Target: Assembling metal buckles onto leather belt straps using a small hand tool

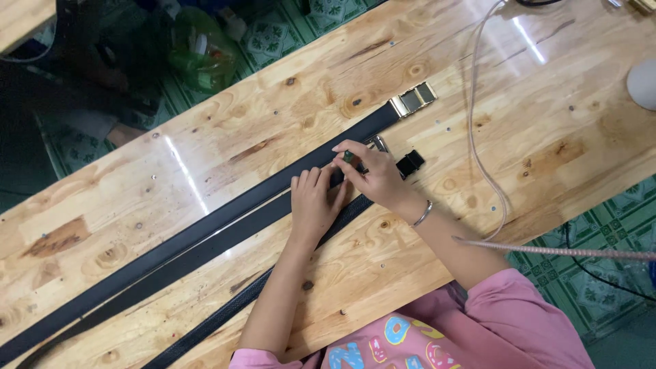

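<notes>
**Two hands on the black belts**

Three black belts lie slantwise on the wooden table. The left hand lies flat on the middle belt, its fingers stretched out and open, pressing the strap down. Just beside it, the right hand pinches a small dark piece between thumb and fingertips, directly over the end of this same belt. A silver buckle part looks out behind the right fingers. The upper belt ends in a gold buckle, a little apart from the hands. A black clip sits near the right wrist, which wears a thin bracelet. The third, textured belt passes under the left forearm.
</notes>
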